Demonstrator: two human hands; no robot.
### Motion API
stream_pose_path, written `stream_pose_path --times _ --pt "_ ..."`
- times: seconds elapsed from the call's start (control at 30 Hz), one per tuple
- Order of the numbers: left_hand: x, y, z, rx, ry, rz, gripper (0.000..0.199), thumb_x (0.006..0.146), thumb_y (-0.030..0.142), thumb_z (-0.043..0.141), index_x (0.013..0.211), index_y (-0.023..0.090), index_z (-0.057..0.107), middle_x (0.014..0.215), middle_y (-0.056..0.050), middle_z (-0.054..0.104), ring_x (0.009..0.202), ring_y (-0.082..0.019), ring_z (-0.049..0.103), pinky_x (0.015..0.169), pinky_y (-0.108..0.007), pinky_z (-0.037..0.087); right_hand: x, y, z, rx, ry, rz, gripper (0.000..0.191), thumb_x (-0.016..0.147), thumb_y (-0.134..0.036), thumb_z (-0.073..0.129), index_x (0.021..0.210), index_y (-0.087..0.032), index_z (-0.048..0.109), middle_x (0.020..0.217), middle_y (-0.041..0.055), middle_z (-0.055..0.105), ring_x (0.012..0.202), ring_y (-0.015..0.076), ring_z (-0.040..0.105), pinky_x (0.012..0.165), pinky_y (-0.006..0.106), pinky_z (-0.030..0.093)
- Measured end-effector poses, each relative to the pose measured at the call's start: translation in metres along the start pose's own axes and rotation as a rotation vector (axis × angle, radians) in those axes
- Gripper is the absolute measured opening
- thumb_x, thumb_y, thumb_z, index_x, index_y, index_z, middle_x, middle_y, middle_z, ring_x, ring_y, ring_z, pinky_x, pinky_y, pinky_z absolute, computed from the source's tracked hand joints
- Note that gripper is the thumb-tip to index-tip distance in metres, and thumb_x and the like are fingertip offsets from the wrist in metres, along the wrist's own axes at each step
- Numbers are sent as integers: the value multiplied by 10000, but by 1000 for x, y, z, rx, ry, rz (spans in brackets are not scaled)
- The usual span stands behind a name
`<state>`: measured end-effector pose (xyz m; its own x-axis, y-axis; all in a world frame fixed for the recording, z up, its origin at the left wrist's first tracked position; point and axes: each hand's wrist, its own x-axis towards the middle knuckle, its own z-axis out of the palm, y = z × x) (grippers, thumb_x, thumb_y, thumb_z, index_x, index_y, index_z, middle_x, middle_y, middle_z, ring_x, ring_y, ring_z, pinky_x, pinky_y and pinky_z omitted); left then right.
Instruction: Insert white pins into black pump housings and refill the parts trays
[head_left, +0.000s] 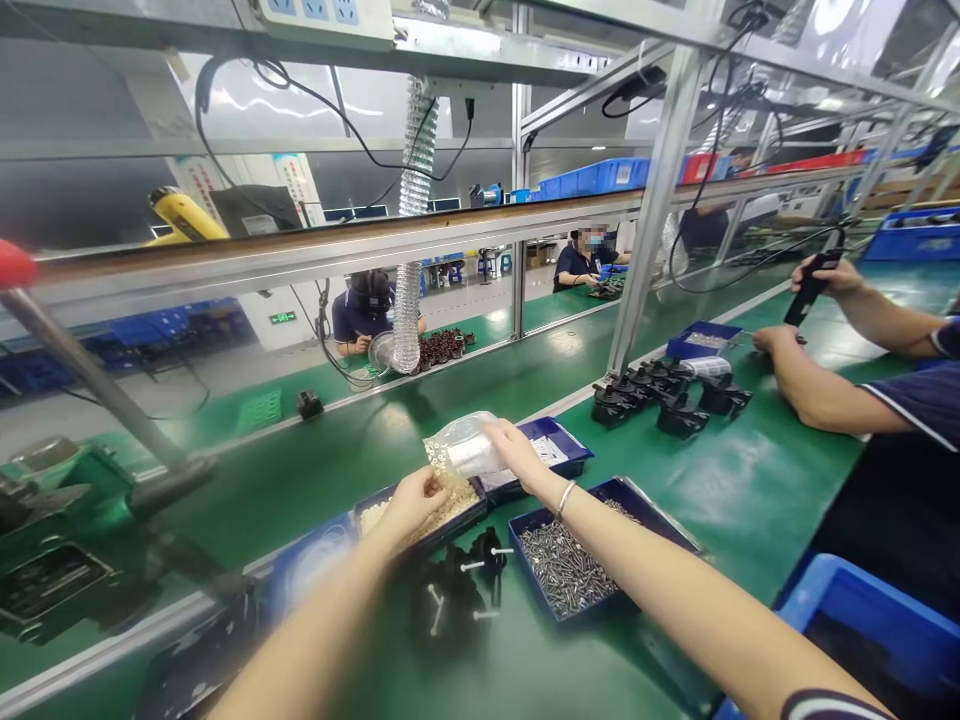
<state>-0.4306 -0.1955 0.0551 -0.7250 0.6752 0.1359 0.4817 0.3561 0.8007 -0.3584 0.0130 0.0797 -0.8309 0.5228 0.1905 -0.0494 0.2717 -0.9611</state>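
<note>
A clear plastic bag (463, 445) with small cream-coloured parts inside is tilted over a blue tray (471, 515) of similar parts. My right hand (514, 455), with a bracelet at its wrist, grips the bag's upper right side. My left hand (420, 500) is closed at the bag's lower left edge, just above the parts, its fingers pinched on the plastic. Behind my right wrist lies a blue tray with white papers (551, 450). Below my right forearm is a blue tray of metal screws (566, 565). Black parts with white pins (457, 590) stand nearer me.
Several black assemblies (637, 395) and a small blue box (705, 340) stand at the right. A person's hands there hold a black tool (814, 285). A green machine (60, 560) is at the left, a blue bin (877, 620) at the lower right. Metal posts rise behind.
</note>
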Motion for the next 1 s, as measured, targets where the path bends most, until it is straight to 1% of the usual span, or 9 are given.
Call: stream_pose_path --times 0.1,0.23,0.33,0.4,0.5,0.63,0.7,0.83,1.0 --pt "0 -1 -3 96 -22 26 189 754 336 622 698 199 505 674 35 535 643 -145 474 619 -260 331 2 -1 -2 42 13 13 372 838 -495 529 970 -171 656 953 32 666 920 220 556 810 311 380" --pt "-1 -3 -8 179 -48 27 250 750 361 641 613 198 511 618 25 533 610 -155 465 612 -272 319 3 -4 -5 109 18 55 380 833 -486 542 989 -164 668 960 43 672 929 228 562 824 322 387" --pt "-3 -1 -13 191 -62 34 157 754 328 626 678 194 598 708 -8 619 677 -178 538 650 -279 359 1 -5 -6 169 14 86 359 817 -473 577 983 -170 673 984 41 673 951 223 558 833 318 394" --pt "-4 1 -17 188 -62 41 140 752 311 621 675 194 619 743 -20 645 714 -188 568 678 -286 382 -1 -5 -6 223 -5 121 347 805 -471 601 977 -178 673 990 38 671 937 211 561 803 304 415" --pt "-5 7 -25 173 -4 48 201 773 329 605 624 193 603 716 -23 634 710 -190 564 686 -295 392 -2 -6 -8 324 -79 219 343 809 -475 607 999 -193 658 926 34 667 797 184 583 677 287 453" --pt "-6 21 -37 88 113 44 254 837 409 548 733 189 621 715 -21 635 696 -184 575 655 -288 418 -1 -8 -11 469 -218 392 316 853 -468 557 1004 -196 615 802 38 656 624 170 591 546 291 475" --pt "-5 32 -39 26 140 54 277 865 435 519 813 188 632 756 -26 662 728 -184 610 674 -285 454 -1 -10 -12 539 -278 454 315 876 -475 523 1000 -196 597 777 36 654 596 166 594 526 298 488" --pt "-3 53 -38 -42 165 91 243 869 390 531 907 197 674 878 -42 702 819 -191 651 745 -293 497 0 -13 -17 650 -371 504 340 893 -503 505 998 -190 590 745 28 657 560 154 585 500 280 488" --pt "-3 70 -28 -19 241 132 198 821 306 599 937 206 724 988 -73 618 856 -191 604 783 -315 503 -3 -14 -25 712 -450 527 377 902 -535 511 1038 -196 601 788 37 682 584 164 602 483 272 487"
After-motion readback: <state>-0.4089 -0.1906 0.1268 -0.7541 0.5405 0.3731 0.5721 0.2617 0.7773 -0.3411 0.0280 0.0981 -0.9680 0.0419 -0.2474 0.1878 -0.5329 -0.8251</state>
